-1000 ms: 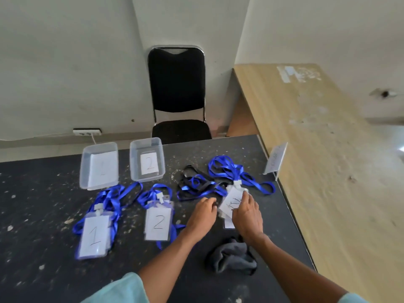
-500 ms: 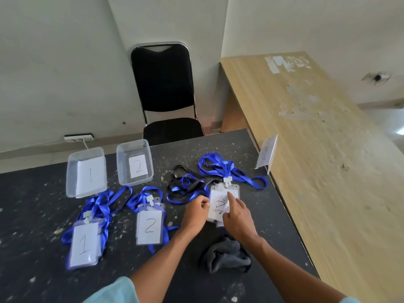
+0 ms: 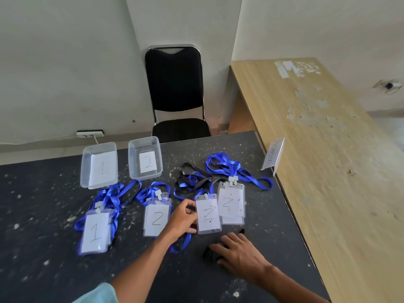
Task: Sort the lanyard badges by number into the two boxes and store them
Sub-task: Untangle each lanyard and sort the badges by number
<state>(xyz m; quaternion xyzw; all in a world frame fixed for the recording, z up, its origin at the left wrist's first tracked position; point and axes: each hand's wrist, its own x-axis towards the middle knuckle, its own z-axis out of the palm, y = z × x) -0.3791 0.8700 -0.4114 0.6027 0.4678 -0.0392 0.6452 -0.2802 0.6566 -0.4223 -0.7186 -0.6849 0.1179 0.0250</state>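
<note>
Both my forearms reach in over the near edge of the dark, speckled table (image 3: 43, 217). My left hand (image 3: 183, 218) sits near the table's middle, thumb and curled fingers pinching the left edge of a single badge marked 2 (image 3: 208, 214); whether that badge is lifted off the surface I cannot tell. My right hand (image 3: 239, 253), closer to the near edge and toward the right edge, rests palm down on a dark cloth (image 3: 209, 256), fingers straight and slightly spread.

Two clear boxes stand side by side close to the far edge, left of middle: the box labelled 1 (image 3: 85, 169) and, just beside it, the box labelled 2 (image 3: 133, 159), each showing a paper label inside.

Badges lie in four places in a row across the table: a pile of 1s (image 3: 95, 231) nearest the left edge, a pile of 2s (image 3: 156, 219), the pinched badge, and a second pile of 2s (image 3: 231, 202) touching it on the right-edge side. I cannot count how many each pile holds. Blue lanyards (image 3: 227, 165) trail from them, and one black lanyard (image 3: 189, 171) lies among the loops.
</note>
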